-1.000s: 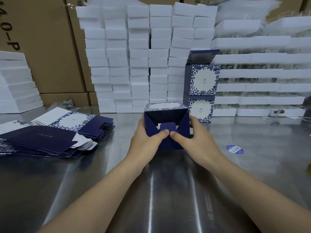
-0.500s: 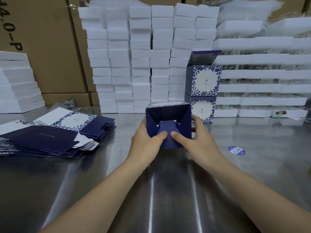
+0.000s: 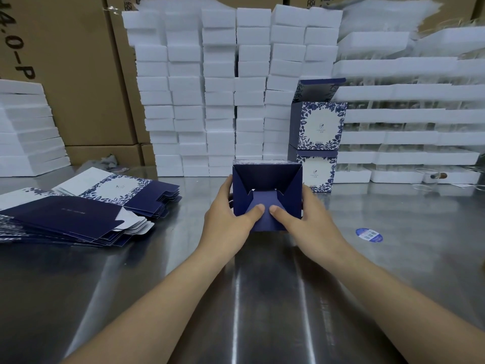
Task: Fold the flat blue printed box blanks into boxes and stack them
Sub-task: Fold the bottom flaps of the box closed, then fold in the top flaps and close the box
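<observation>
Navy box (image 3: 265, 177) had tilted up in the left hand (image 3: 225, 214) and right hand (image 3: 307, 219), thumbs (image 3: 256, 210) pressing its flap (image 3: 263, 198) inward, base apparently nearly closed.

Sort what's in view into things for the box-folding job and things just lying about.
Job: half-folded box, gripped by left hand and right hand; flat blanks pile; stacked finished boxes.
Lying about: white foam blocks; cardboard cartons; blue sticker.

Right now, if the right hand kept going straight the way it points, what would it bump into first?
The half-folded box: the right hand grips it, thumb on its inner flap. Behind the box stand stacked white foam blocks, though how far back is unclear.
</observation>
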